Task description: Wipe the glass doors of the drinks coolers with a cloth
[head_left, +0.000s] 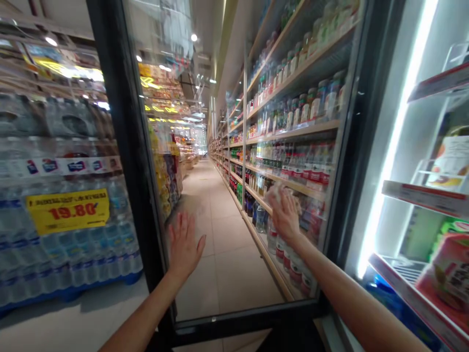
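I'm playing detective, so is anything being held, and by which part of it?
The right grip holds a crumpled whitish cloth under its fingers, against the glass door; blur hides which part. The left grip holds nothing.

Bottle packs (84,271) stand left of the door (227,220), shelves (425,196) right.

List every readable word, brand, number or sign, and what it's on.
"19.80": red print on the yellow price sign; its smaller lines are too blurred.
Label band on the bottle packs: blurred.
Yellow lit sign: blurred.
Shelf price strips, pink pack, shelved bottles: too blurred or small.
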`<state>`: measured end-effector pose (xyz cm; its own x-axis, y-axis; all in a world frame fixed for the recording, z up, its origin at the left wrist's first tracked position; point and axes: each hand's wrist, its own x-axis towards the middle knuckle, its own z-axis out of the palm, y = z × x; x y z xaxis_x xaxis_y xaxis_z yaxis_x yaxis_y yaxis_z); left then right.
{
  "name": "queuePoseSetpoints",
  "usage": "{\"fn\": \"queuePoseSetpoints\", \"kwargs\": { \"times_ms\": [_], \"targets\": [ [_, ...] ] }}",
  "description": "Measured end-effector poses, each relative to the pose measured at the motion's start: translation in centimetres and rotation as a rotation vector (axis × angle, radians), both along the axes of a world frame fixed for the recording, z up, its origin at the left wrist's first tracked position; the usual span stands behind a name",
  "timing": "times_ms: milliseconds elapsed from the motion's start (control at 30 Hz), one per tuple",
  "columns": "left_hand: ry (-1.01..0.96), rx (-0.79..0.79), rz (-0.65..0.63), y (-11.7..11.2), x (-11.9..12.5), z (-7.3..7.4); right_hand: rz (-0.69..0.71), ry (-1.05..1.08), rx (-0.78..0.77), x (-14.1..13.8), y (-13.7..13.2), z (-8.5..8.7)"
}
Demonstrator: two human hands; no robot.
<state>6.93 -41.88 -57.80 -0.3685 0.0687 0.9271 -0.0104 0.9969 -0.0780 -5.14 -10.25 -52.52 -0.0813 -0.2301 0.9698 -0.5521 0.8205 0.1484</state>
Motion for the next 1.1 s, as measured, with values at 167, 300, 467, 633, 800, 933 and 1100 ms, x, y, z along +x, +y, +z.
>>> {"fn": "queuePoseSetpoints", "kwargs": {
  "times_ms": [167,300,467,633,800,933,1100],
  "targets": [
    [0.01,-0.023,-0.023,0.1,0.5,0.0,-0.06,0.093,-0.364,0.0,-2.4,2.5],
    [0.112,-0.071,-0.128,2.7,0.6,2.2,0.15,-0.065,-0.216,2.3,-7.3,2.9],
    [0.099,-0.257,-0.306,7.7,-2.3,6.5,0.823,-0.369,-0.256,6.6,-13.4,1.2],
    [0.179,-0.307,-0.177,8.4,-4.9,8.1,0.969,-0.359,-0.473,5.6,-11.7,2.3],
    [0.286,-0.177,-0.122,1.8,-3.5,10.5,0.349,0.043,-0.395,2.5,-7.0,3.7],
    [0.338,-0.022,-0.184,0.5,-2.5,11.9,0.062,0.077,-0.168,1.1,-6.3,2.5],
    [0.074,-0.489,-0.343,5.3,-3.3,8.6,-0.01,0.105,-0.1,0.8,-6.8,1.3]
  ]
}}
